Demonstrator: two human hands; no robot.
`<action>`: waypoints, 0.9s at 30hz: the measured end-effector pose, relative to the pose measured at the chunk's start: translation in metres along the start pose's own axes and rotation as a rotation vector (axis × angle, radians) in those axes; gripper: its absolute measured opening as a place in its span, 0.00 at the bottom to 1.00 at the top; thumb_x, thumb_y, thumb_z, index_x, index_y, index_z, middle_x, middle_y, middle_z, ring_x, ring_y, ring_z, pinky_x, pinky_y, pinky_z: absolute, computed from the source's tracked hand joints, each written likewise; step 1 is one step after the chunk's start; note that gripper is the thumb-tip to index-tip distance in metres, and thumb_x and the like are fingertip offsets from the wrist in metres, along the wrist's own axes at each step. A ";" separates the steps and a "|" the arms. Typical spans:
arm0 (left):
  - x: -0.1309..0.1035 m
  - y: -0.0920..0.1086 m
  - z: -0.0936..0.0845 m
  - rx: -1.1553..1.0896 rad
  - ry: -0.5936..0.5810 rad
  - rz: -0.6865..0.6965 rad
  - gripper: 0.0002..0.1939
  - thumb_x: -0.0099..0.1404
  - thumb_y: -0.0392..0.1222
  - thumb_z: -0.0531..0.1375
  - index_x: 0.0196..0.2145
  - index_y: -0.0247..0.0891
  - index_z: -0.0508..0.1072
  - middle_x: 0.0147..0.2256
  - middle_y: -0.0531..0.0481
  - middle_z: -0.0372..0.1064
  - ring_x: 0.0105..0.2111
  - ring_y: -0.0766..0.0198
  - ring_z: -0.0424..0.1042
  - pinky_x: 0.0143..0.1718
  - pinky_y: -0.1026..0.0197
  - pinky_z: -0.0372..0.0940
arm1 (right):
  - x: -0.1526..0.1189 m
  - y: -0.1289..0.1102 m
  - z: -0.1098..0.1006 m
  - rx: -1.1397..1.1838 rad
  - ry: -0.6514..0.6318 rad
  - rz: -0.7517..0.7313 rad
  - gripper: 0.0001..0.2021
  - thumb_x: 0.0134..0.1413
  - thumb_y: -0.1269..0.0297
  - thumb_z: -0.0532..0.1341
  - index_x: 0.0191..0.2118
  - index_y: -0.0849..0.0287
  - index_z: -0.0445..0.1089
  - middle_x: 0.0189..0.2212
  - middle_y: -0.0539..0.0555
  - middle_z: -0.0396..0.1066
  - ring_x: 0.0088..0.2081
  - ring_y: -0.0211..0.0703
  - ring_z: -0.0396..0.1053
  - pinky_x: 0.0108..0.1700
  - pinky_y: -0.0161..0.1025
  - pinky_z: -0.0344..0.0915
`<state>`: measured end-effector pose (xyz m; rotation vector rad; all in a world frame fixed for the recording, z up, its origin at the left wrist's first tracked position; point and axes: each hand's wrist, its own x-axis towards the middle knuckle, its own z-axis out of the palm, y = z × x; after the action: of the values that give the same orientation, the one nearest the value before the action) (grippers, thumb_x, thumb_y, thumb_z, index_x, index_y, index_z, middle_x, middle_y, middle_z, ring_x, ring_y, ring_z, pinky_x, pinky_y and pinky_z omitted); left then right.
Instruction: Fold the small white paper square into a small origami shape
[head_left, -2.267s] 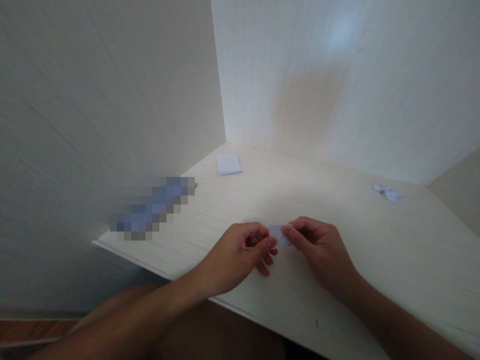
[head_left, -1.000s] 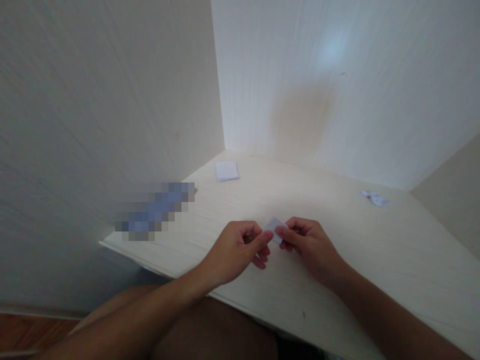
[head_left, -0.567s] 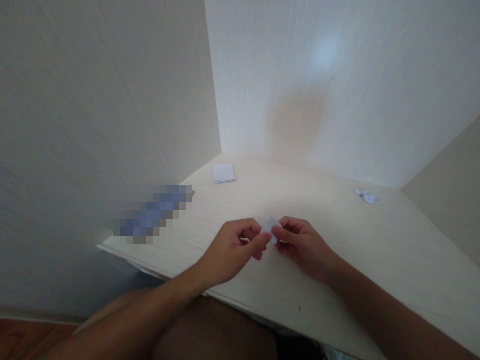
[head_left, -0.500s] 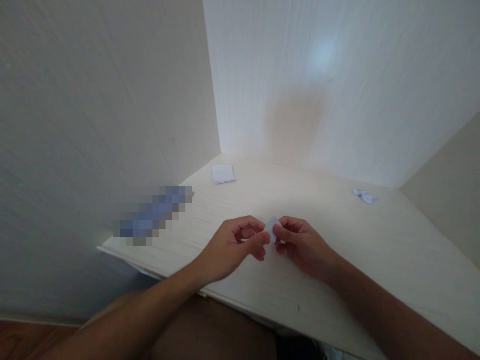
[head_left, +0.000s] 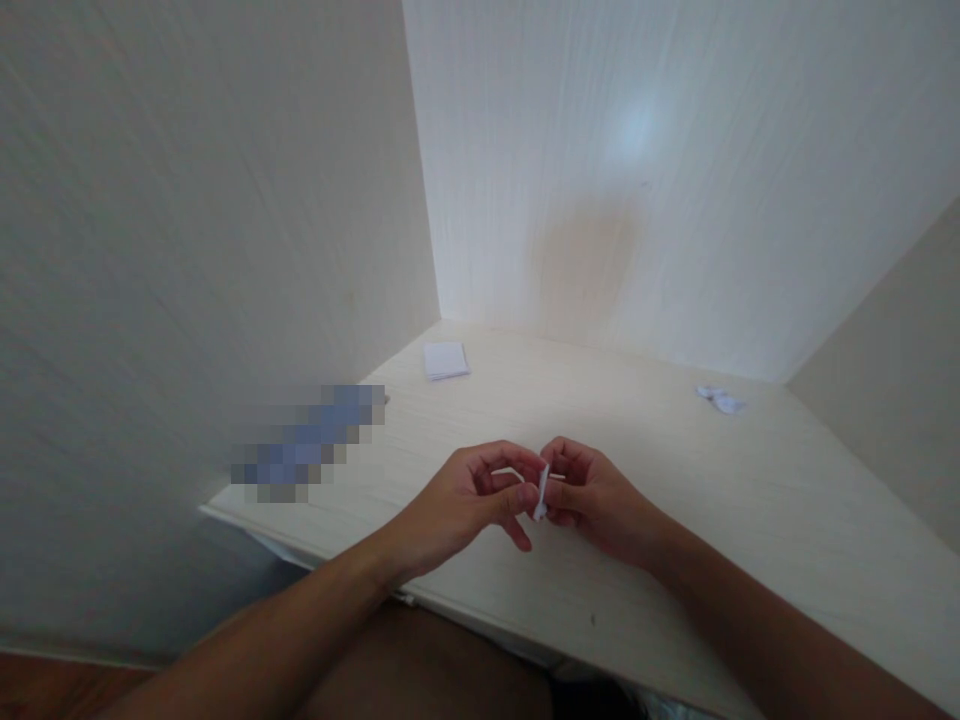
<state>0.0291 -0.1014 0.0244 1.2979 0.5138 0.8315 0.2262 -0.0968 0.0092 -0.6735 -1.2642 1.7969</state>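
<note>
A small folded white paper (head_left: 542, 492) is held between my two hands above the table, near the middle of the head view. It stands nearly edge-on to the camera, with a thin white part sticking out to the right. My left hand (head_left: 491, 495) pinches it from the left with thumb and index finger, the other fingers curled loosely below. From the right, my right hand (head_left: 589, 495) grips the same paper between thumb and fingers. The fingertips of both hands are very close together.
On the white table (head_left: 480, 620) a stack of square white papers (head_left: 445, 360) lies at the back left. Crumpled or folded white pieces (head_left: 721, 400) lie at the back right. A pixelated bluish object (head_left: 311, 440) rests along the left wall.
The paper has turned from showing its flat face to nearly edge-on. My left index finger has come onto its upper edge. The whole view has shifted slightly.
</note>
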 end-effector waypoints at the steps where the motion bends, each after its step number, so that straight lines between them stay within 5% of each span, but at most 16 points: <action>1: 0.000 0.000 0.000 0.003 0.015 0.006 0.13 0.64 0.42 0.66 0.45 0.37 0.74 0.36 0.47 0.73 0.37 0.58 0.75 0.32 0.57 0.75 | 0.000 0.001 0.000 -0.012 0.014 -0.018 0.16 0.47 0.62 0.74 0.35 0.58 0.66 0.26 0.46 0.70 0.24 0.31 0.60 0.25 0.31 0.52; 12: 0.002 -0.007 0.007 -0.028 0.159 0.048 0.12 0.62 0.39 0.68 0.44 0.35 0.76 0.34 0.45 0.76 0.34 0.60 0.75 0.32 0.60 0.72 | 0.001 -0.001 0.002 -0.063 0.078 -0.098 0.13 0.49 0.62 0.73 0.35 0.59 0.70 0.29 0.47 0.71 0.25 0.31 0.63 0.28 0.31 0.57; 21: 0.000 -0.005 0.013 -0.083 0.172 0.012 0.12 0.54 0.35 0.72 0.35 0.36 0.76 0.30 0.51 0.75 0.29 0.67 0.71 0.26 0.68 0.66 | -0.001 0.002 0.002 0.029 -0.071 -0.064 0.13 0.47 0.68 0.73 0.36 0.57 0.68 0.33 0.51 0.77 0.32 0.43 0.75 0.36 0.41 0.66; 27: 0.000 -0.004 0.012 -0.068 0.241 0.020 0.12 0.54 0.36 0.73 0.32 0.35 0.74 0.27 0.52 0.74 0.27 0.67 0.71 0.26 0.67 0.65 | -0.002 -0.001 0.004 0.011 -0.077 -0.056 0.09 0.51 0.63 0.72 0.36 0.58 0.74 0.30 0.52 0.77 0.32 0.41 0.74 0.37 0.39 0.65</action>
<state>0.0391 -0.1089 0.0236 1.1489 0.6580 1.0206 0.2244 -0.1004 0.0115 -0.5618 -1.3100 1.7974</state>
